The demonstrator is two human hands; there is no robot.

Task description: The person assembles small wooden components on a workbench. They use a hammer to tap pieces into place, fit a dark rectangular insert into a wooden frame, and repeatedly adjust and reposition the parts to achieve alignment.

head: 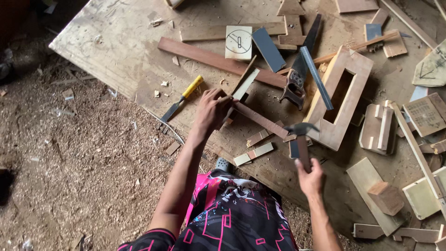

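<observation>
Sawdust and wood chips (83, 153) cover the floor left of a worn plywood board (121, 42) that serves as the worktop. Near the board's left edge lies a chisel with a yellow handle (182, 98), just left of the left hand (211, 110). That hand is closed around the upper end of a reddish wooden strip (260, 121), pinning it against the board close to the near edge. The strip slants down to the right, where its lower end meets the head of a hammer (301, 139). Gripping the hammer's handle is the right hand (310, 176), fist shut, at the near edge. Behind them a handsaw (299, 69) lies across a long brown plank (218, 60), and further right rests a rectangular wooden frame (341, 97).
</observation>
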